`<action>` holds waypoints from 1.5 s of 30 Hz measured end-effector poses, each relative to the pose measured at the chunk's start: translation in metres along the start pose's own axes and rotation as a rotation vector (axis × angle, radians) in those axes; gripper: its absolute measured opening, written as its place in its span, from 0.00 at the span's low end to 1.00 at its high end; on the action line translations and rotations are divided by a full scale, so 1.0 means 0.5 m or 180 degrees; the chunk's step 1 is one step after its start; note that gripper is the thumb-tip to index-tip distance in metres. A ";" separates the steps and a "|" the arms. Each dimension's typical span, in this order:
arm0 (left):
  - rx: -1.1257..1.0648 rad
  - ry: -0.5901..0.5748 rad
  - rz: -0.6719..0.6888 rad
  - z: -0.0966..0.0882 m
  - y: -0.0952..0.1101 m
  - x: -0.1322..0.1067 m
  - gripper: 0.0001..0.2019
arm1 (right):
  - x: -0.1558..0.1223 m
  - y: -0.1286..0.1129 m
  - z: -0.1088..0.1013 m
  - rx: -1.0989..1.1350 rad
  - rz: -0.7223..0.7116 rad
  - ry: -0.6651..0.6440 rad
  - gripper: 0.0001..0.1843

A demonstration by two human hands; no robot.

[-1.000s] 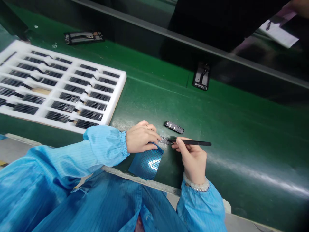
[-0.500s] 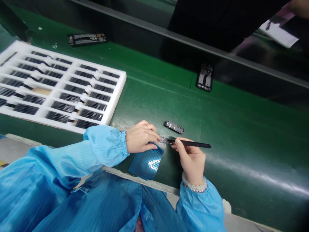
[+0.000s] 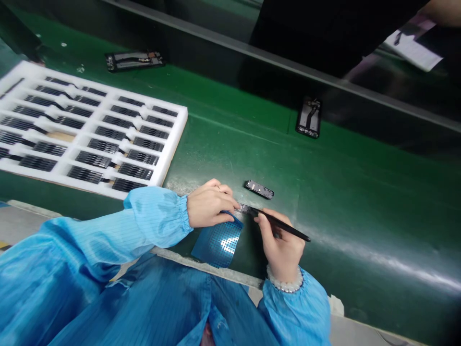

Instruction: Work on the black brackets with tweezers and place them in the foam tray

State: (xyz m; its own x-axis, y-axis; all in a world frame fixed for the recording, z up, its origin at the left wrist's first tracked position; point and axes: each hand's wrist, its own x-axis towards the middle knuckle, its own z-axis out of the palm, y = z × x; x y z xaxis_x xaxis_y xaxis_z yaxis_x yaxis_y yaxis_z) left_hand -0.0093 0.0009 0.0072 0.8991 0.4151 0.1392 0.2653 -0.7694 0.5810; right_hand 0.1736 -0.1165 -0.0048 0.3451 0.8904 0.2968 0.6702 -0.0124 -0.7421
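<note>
Head view: near the front edge of the table, the small board lies with its long axis roughly along that edge, one end towards the half-curled left hand, whose grip I cannot tell. The right hand pinches black tweezers over the other; a slipping tip could scratch it.

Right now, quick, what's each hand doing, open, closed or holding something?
Left hand: fingertips at the small dark part; whether gripping or just steadying can't be told.
Right hand: closed, holding black tweezers.
</note>
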 end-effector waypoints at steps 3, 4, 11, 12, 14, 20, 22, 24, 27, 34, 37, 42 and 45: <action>0.0000 -0.0019 -0.0012 0.001 -0.001 0.000 0.04 | 0.002 0.002 0.002 -0.0052 -0.0053 -0.0139 0.08; 0.0005 -0.0013 -0.0008 0.002 -0.001 0.000 0.04 | 0.002 0.002 0.002 -0.0071 -0.0045 -0.0167 0.08; 0.0011 0.0141 0.0242 -0.002 0.000 -0.002 0.05 | 0.006 0.008 -0.005 0.0099 -0.0415 -0.0021 0.13; -0.0029 0.0182 0.0381 -0.005 0.002 -0.003 0.06 | 0.013 0.007 -0.005 -0.0013 -0.0706 -0.0260 0.14; -0.0178 0.0139 0.0682 -0.013 0.006 -0.004 0.07 | 0.030 0.002 -0.001 -0.0366 -0.1262 -0.0826 0.13; -0.0408 -0.0378 0.0939 -0.016 0.009 -0.005 0.05 | 0.067 -0.031 0.019 -0.1238 -0.1697 -0.1459 0.08; -0.0401 -0.0311 0.0870 -0.013 0.004 -0.004 0.05 | 0.071 -0.035 0.019 -0.1258 -0.1722 -0.1486 0.08; -0.0323 -0.0196 0.0702 -0.011 -0.002 -0.004 0.04 | 0.073 -0.034 0.017 -0.1134 -0.1690 -0.1531 0.07; -0.0112 -0.0157 0.0459 -0.006 -0.010 -0.004 0.05 | 0.075 -0.027 0.013 -0.0995 -0.1567 -0.1565 0.09; 0.0125 -0.0133 0.0368 0.004 -0.018 -0.003 0.07 | 0.087 -0.016 -0.003 -0.0771 -0.1412 -0.1372 0.12; 0.0149 -0.0166 0.0377 0.004 -0.018 -0.002 0.07 | 0.092 -0.014 -0.009 -0.0955 -0.1403 -0.1294 0.14; 0.0212 -0.0160 0.0354 0.006 -0.020 -0.001 0.08 | 0.085 -0.023 0.003 -0.1300 -0.1466 -0.1274 0.06; 0.0289 -0.0061 0.0326 0.004 -0.024 -0.001 0.08 | 0.083 -0.030 0.010 -0.1386 -0.1482 -0.1271 0.05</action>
State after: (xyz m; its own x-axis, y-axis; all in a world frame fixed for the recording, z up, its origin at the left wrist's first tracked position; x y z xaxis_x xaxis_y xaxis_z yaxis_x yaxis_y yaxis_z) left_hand -0.0121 0.0088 -0.0013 0.9293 0.3233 0.1782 0.2013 -0.8485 0.4895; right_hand 0.1746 -0.0770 0.0155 -0.2466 0.9439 0.2197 0.9165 0.3008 -0.2638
